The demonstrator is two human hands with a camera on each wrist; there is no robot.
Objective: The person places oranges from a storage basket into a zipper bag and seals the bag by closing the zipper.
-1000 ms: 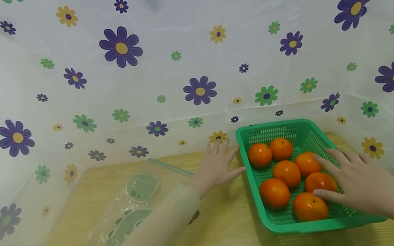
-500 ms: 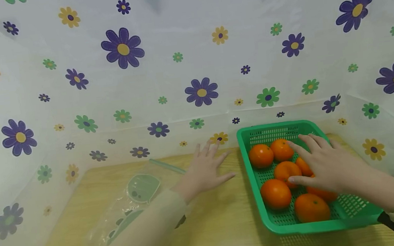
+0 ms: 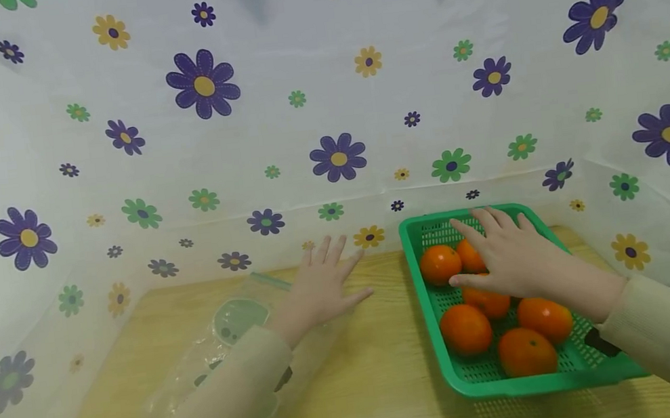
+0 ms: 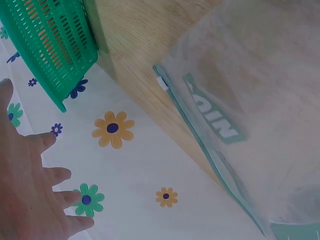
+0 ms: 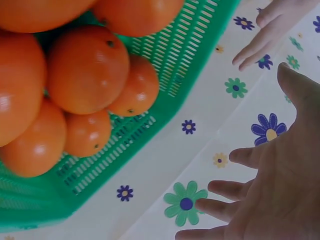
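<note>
My left hand [image 3: 318, 285] hovers with spread fingers left of the green basket [image 3: 439, 355], holding nothing. Beneath that forearm lies a clear plastic zip bag [image 3: 240, 318] with green printed figures. In the left wrist view, a white slider [image 4: 162, 83] sits at one end of the bag's green zip strip [image 4: 200, 142]. Over the basket's far half my right hand [image 3: 511, 255] is spread, its fingers straight and gripping nothing. Several oranges [image 3: 466, 329] lie in the basket, some partly hidden by that hand. From the right wrist, the oranges [image 5: 87, 70] appear apart from my fingers.
A light wooden table [image 3: 382, 367] carries the bag at left and the basket at right. White flower-printed sheeting [image 3: 278, 133] rises behind the table and along both sides, close behind the basket's far rim.
My left hand has drawn leftward, away from the basket and over the bag. My right hand has moved left and farther out across the basket, uncovering oranges at the near right. The basket stays put.
</note>
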